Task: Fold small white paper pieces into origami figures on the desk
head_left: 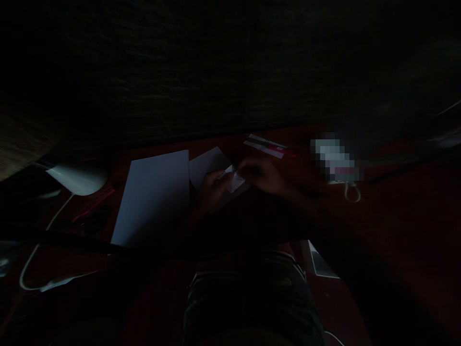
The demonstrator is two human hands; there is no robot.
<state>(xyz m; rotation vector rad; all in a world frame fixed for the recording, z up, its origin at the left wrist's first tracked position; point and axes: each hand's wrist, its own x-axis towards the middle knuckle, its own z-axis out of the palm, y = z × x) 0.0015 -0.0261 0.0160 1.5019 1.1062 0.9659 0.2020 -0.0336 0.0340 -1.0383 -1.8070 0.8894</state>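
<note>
The scene is very dark. A small piece of folded white paper (236, 183) is between my two hands, over the front part of the desk. My left hand (212, 191) pinches its left side between thumb and fingers. At the paper's upper right corner, the bent fingers of my right hand (265, 176) close on the edge. Under both hands lies a flat sheet of paper (203, 166), partly covered by them. Fine creases in the folded piece are too dim to make out.
A large white sheet (158, 192) lies left of my hands. Beyond them rests a pale strip (264, 144) with a red slim object (288, 153). A white cone-shaped thing (81, 180) with a cord is far left. A blurred-out pale object (334, 158) with a loop is at right.
</note>
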